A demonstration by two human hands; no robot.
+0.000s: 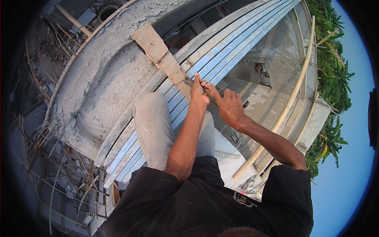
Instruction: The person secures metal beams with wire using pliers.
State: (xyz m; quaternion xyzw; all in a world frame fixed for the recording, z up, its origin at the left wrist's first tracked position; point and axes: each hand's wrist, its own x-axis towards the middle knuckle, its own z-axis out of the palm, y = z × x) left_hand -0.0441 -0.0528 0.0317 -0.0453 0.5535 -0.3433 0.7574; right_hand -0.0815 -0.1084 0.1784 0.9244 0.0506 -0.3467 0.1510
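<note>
Grey mortar point(112, 75) is seen along the curved slab to the left; the silvery metal beams point(233, 41) are straddled by grey-trousered legs point(152, 114). A bamboo pole point(296, 93) is noted beyond the right forearm. A pale board point(154, 45) is laid across the beams, its near end beside the left hand point(200, 91). A slim dark object point(189, 81) is grasped there; the right hand point(230, 106) is held alongside, its closure undeterminable.
</note>
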